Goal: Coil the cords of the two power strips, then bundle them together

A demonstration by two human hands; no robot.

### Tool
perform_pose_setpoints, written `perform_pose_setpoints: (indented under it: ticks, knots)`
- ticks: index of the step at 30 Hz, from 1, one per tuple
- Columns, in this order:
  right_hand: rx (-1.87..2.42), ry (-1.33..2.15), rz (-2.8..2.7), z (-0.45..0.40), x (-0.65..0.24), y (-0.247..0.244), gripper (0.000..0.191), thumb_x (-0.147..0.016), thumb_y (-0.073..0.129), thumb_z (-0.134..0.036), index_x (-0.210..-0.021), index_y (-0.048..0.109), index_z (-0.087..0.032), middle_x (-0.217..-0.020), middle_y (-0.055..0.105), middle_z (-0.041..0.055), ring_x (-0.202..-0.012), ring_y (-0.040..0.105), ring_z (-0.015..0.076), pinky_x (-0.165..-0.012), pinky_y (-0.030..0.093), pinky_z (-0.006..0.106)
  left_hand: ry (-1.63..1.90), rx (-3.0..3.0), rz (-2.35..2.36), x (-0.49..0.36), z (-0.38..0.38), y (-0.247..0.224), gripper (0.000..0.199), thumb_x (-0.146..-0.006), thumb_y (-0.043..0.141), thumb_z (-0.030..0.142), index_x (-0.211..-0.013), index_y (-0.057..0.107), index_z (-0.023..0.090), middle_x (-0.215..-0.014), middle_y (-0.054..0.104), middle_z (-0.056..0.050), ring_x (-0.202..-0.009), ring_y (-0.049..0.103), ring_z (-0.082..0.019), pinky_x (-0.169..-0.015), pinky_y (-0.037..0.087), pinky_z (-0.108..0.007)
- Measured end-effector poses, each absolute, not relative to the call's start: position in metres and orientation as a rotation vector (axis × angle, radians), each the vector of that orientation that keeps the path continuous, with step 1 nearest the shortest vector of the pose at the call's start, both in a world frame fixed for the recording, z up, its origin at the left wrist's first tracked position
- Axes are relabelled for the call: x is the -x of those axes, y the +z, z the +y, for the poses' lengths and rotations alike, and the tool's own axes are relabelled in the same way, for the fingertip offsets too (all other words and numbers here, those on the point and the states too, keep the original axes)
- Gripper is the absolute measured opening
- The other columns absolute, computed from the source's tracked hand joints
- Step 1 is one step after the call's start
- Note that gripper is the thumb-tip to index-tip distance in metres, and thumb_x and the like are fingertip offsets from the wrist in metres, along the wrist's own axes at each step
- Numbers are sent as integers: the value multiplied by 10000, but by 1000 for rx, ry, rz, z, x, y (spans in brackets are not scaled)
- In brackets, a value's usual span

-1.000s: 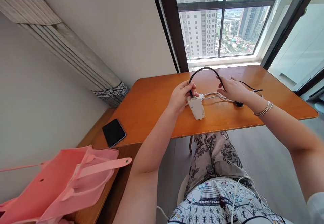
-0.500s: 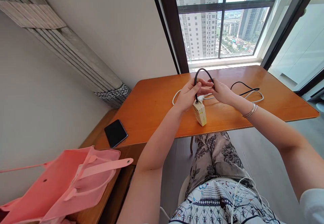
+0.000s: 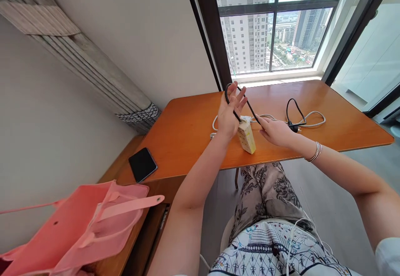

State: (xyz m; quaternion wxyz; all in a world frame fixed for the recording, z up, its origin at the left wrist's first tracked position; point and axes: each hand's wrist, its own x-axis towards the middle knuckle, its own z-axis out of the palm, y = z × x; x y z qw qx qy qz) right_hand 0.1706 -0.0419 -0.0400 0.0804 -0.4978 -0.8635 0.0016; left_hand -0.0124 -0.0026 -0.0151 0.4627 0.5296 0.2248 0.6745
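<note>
A cream power strip (image 3: 246,138) stands close to the table's near edge, with a black power cord (image 3: 251,110) coming out of its top. The cord loops around my left hand (image 3: 229,111), whose fingers point upward and partly apart, so the loop hangs on it. To the right, my right hand (image 3: 275,132) pinches the cord between thumb and fingers, keeping that stretch fairly straight. Just beyond the right hand lies the cord's black plug (image 3: 293,127). At the top of the strip sits a white plug (image 3: 246,119), partly hidden by the left hand.
A white cable (image 3: 318,113) curves over the wooden table (image 3: 187,138). A dark phone (image 3: 143,165) lies at the table's left corner, with an open pink bag (image 3: 103,222) nearer me. The window (image 3: 275,34) rises behind the table.
My left hand has turned up and left, with the cord now looped around it. My right hand has moved down and right along the cord, and the black plug has come into view.
</note>
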Motion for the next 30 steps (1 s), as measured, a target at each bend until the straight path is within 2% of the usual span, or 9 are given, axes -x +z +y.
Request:
perform_pose_setpoints:
  ticks: [3,7,10,13,16,19,22,25,30]
  knots:
    - [1469,-158,-2626,-53,-164,-28,536,-1026,329,-281,-1536,446,-167,-1285,696,172,-1012,707,298,-677,479,350,1630,-1466,498,7,-5,-17,405,-901,680,527,-1260,602,357,-1586,460,-23,-1423,525,-261,-1160,424,-425]
    - [1365,-341,-2649,-65,-160,-11,427,-1028,340,-252,-1309,653,-178,-1080,744,149,-846,693,252,-603,390,340,1501,-1623,542,3,-10,-15,537,-870,684,607,-1332,569,360,-1509,540,-65,-1374,571,-288,-1143,435,-443]
    - [1251,-410,-2654,-70,-160,-1,425,-1044,313,-250,-1108,731,-201,-966,734,123,-833,672,236,-636,403,352,1408,-1675,576,2,-17,-11,578,-882,646,634,-1360,555,323,-1352,650,-100,-1249,657,-283,-1045,512,-427]
    - [1158,-377,-2633,-72,-162,7,468,-1069,289,-368,-1002,743,-275,-964,722,85,-900,665,230,-714,457,359,1294,-1732,590,2,-24,-8,655,-870,564,736,-1335,582,275,-1112,732,-110,-1047,728,-275,-926,564,-405]
    - [1113,-311,-2510,-68,-165,13,444,-1048,327,-521,-1015,729,-335,-1064,702,66,-964,651,239,-773,490,379,1215,-1687,627,1,-26,-7,749,-832,492,831,-1299,602,255,-943,734,-87,-862,734,-253,-762,572,-366]
    - [1114,-354,-2296,-62,-167,20,402,-987,450,-601,-1170,689,-334,-1215,650,103,-1126,602,311,-868,494,447,1195,-1613,678,1,-25,-8,729,-837,466,841,-1235,620,249,-793,698,-37,-684,681,-189,-614,528,-311]
    - [1149,-373,-2158,-53,-167,29,513,-910,590,-609,-1328,607,-311,-1324,595,129,-1262,524,378,-951,462,512,1098,-1652,634,2,-24,-7,728,-811,468,867,-1121,642,232,-700,646,-9,-548,581,-136,-522,467,-280]
    - [1134,-251,-2183,-42,-168,34,596,-851,674,-587,-1349,586,-271,-1224,646,112,-1163,584,347,-945,464,476,1027,-1665,569,2,-25,-3,690,-759,591,844,-1017,641,206,-673,584,10,-506,510,-103,-478,403,-261]
    - [922,14,-2215,-26,-174,31,483,-803,741,-518,-1156,680,-196,-1039,709,79,-914,640,232,-823,483,368,966,-1555,498,-1,-25,6,613,-673,802,697,-932,612,174,-615,427,65,-438,308,-41,-420,226,-230]
